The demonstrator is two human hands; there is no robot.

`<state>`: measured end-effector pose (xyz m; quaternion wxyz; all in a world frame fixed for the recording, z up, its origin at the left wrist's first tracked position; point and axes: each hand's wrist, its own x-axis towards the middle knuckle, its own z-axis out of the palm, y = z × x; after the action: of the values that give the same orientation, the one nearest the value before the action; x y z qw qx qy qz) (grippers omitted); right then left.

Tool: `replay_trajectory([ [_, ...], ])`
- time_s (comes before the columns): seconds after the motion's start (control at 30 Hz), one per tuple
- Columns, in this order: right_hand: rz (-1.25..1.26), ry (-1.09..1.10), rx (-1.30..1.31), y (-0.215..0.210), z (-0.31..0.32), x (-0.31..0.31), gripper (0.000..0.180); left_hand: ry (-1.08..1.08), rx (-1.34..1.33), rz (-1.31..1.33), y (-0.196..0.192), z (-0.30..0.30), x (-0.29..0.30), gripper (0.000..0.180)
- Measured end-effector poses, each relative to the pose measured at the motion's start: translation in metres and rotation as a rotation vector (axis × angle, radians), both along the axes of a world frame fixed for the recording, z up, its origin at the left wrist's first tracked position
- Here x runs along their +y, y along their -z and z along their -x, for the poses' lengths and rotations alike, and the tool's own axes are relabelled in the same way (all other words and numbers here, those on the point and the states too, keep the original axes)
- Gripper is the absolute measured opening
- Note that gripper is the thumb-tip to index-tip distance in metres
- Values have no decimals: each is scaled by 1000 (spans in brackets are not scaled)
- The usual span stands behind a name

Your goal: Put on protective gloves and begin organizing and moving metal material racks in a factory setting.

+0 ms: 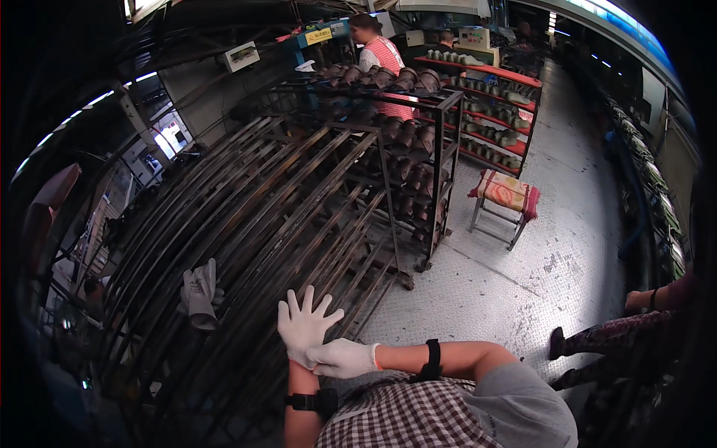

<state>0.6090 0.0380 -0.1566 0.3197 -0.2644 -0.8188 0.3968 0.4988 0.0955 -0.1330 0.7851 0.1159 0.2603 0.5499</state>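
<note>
White knit gloves cover both of my hands. My left hand (305,322) is held up with its fingers spread, near the front of a dark metal rack (258,216) of long parallel bars. Across its wrist lies my right hand (342,359), its fingers closed at the cuff of the left glove. Another pair of pale work gloves (199,297) rests on the rack's bars, left of my hands. Black bands circle both of my forearms.
Beyond the rack stands a taller dark frame (441,160) with brown shoe-shaped pieces. Red shelves (493,116) hold greenish pieces. A cloth-covered stool (506,196) stands on the grey floor. A person in a red apron (385,56) is behind; another person's arm (657,299) shows right.
</note>
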Motion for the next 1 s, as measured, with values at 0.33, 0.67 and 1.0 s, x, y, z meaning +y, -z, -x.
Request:
replay_trajectory([
  [0.33,486,455,502,-12,-96,0,21,-917,1369,-821,-64,100,-23,18],
  [0.67,501,896,546,43,-139,-29,16,-404,2052,-5,-117,190,26,91],
  [1.0,604,718,583,66,-135,-44,20,-825,990,-436,-77,205,85,60],
])
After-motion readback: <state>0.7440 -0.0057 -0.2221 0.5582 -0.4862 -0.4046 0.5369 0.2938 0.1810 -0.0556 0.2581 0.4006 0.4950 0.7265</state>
